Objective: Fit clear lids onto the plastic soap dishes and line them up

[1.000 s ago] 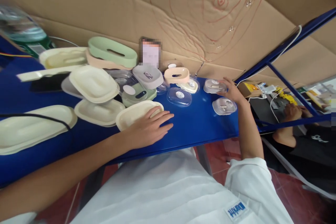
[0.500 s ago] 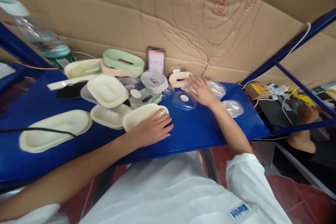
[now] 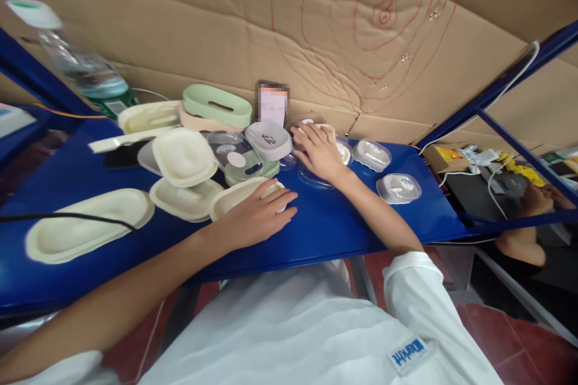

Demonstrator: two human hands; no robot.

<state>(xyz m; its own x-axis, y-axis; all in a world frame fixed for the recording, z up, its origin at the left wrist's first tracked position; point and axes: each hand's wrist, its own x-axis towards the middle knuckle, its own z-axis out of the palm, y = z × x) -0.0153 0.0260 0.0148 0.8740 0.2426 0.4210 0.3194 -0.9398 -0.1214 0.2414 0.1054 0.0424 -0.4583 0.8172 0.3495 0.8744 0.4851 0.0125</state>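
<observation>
My left hand point(image 3: 259, 215) lies with fingers stretched over the right end of a cream oval tray point(image 3: 230, 195) at the table's front. My right hand point(image 3: 320, 153) is farther back, palm down and fingers extended, over a peach slotted dish point(image 3: 327, 129) that it partly hides. Whether those fingertips touch the dish I cannot tell. Below that hand shows the edge of a clear plastic lid point(image 3: 311, 180). Just left of it, a grey dish point(image 3: 270, 141) sits tilted near another clear lid point(image 3: 235, 156). Two clear packs with small labels, one nearer point(image 3: 399, 187) and one farther point(image 3: 371, 154), lie to the right.
Several cream trays point(image 3: 93, 222) cover the left of the blue table point(image 3: 334, 234). A green dish point(image 3: 217, 109) is stacked on a peach one. A phone point(image 3: 272, 105) leans against the cardboard wall point(image 3: 203, 24). A bottle point(image 3: 85, 66) stands behind. A co-worker's hands point(image 3: 537, 195) show at right.
My right hand has moved left, from the right side of the peach dish to over it, now covering much of the clear lid. My left hand stays on the cream tray.
</observation>
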